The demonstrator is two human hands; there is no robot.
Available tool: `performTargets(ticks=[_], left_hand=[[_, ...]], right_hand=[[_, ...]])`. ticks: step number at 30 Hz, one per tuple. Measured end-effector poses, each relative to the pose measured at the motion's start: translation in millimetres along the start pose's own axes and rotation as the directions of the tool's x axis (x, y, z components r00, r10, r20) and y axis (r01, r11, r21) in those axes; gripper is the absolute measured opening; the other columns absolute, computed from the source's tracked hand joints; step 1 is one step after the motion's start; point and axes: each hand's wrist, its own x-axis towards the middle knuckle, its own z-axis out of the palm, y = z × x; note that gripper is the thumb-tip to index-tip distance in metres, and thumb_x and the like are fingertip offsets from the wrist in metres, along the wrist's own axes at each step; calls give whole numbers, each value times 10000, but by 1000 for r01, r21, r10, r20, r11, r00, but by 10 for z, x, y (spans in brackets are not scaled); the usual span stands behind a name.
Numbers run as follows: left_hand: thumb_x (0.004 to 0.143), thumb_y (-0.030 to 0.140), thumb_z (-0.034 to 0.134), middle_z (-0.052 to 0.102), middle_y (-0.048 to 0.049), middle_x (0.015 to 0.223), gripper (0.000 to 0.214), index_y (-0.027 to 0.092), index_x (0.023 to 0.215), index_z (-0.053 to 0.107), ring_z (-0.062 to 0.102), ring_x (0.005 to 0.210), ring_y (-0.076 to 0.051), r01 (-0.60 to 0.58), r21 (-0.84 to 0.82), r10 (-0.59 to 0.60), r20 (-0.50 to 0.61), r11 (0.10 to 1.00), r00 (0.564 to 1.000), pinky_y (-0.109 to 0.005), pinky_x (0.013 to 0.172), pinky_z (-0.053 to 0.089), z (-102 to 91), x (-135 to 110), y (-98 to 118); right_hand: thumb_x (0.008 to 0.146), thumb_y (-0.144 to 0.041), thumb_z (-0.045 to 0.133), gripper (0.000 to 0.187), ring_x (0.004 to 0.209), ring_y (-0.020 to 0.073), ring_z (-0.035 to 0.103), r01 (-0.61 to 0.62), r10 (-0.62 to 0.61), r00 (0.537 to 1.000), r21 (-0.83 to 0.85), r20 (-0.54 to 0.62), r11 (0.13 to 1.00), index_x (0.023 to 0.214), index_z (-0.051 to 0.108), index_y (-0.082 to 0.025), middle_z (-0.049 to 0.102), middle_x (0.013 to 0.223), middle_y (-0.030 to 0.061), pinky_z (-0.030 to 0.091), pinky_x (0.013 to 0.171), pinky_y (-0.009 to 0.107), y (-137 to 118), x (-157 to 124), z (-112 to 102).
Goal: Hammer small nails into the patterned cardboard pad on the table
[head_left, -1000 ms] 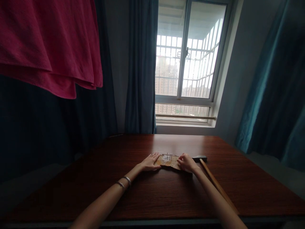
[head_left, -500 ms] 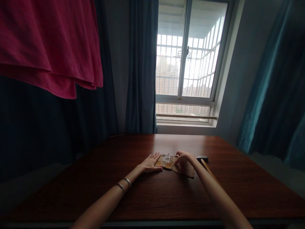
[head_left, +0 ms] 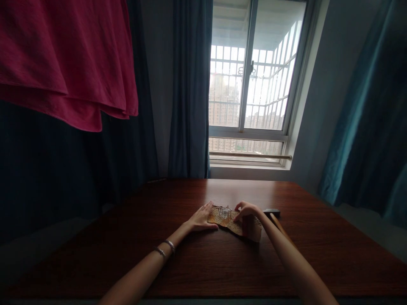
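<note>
On the wooden table lies a speckled tan piece [head_left: 233, 226] that looks like thin board or leather, with a wavy near edge. A row of thin dark nail-like pins [head_left: 225, 212] stands up near its far edge. My left hand [head_left: 200, 218] rests on its left end, fingers stretched out and thumb along the near side. Over its right part, my right hand [head_left: 246, 210] is bent, thumb and index finger curled towards each other; whatever they grip is too small to make out. Beside my right wrist lies a hammer [head_left: 278, 222] with a dark head and wooden handle, partly hidden by my forearm.
The brown table [head_left: 190, 271] runs up to the wall beneath a barred window [head_left: 248, 84]. Blue curtains [head_left: 190, 89] hang at the back and both sides. A pink cloth [head_left: 73, 63] hangs at the upper left.
The right end of the tan piece has shifted slightly towards me, and more of its brown and reddish surface shows below my right hand. My left hand stays at the left end.
</note>
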Motion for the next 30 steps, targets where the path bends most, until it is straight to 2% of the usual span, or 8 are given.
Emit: performTargets(ticks=[5,11,15,19,23,26,28,30], left_hand=[[484,718,683,83,-190,1513,1291,125,1458,78,58,1394,-326,0,-99,-10,-103,995,995,-421,1134,157,15,-24,-40],[467,651,745,31,-172,1520,1354,191,1457,-57,12,1392,-342,40,-184,-75,-185,982,980,-463,1129,137,2,-33,-26],[484,661,730,3,-175,1521,1368,190,1445,-121,-16,1391,-344,35,-163,-67,-198,986,978,-471,1133,84,14,-24,-34],[530,688,685,-2,-171,1522,1323,194,1441,-137,-6,1391,-341,44,-130,-66,-169,991,983,-469,1131,86,52,-3,-79],[617,700,613,14,-171,1521,1222,183,1445,-122,28,1394,-328,50,-96,-62,-118,994,991,-457,1130,101,78,21,-117],[670,707,554,43,-172,1520,1143,165,1453,-78,66,1396,-310,35,-81,-43,-95,996,995,-443,1131,108,70,19,-109],[691,709,527,73,-169,1519,1102,158,1457,-41,87,1396,-300,27,-77,-34,-89,997,995,-434,1131,112,61,11,-93],[697,709,519,102,-157,1518,1072,173,1461,-10,110,1392,-300,29,-74,-35,-77,997,996,-439,1130,116,56,5,-79]], right_hand=[[444,-420,814,641,775,198,616,-35,30,998,103,48,994,1025,696,-178,687,799,25,448,681,255,68,-74,-7],[511,-427,794,625,730,191,630,-44,41,999,239,16,970,1050,675,-135,702,829,57,458,615,233,60,-237,-94],[622,-444,724,534,678,167,642,-24,24,1000,346,4,938,1045,662,-125,710,848,71,479,583,216,91,-369,-261],[613,-403,743,475,656,172,650,29,-22,1000,539,-19,842,969,670,-96,712,857,97,507,588,232,242,-556,-559],[588,-385,766,451,644,185,655,20,46,995,621,-90,783,913,678,-84,713,834,124,516,579,250,627,-786,-907],[562,-378,776,423,651,184,656,-43,194,964,612,-183,790,866,697,-94,717,852,137,508,571,241,1083,-972,-1116],[550,-372,774,380,688,212,666,-119,315,912,564,-264,817,803,713,-96,722,818,143,514,600,257,1407,-1107,-1198],[520,-357,778,296,685,231,666,-174,394,832,491,-390,854,671,716,-110,720,736,128,512,606,271,1691,-1253,-1223]])
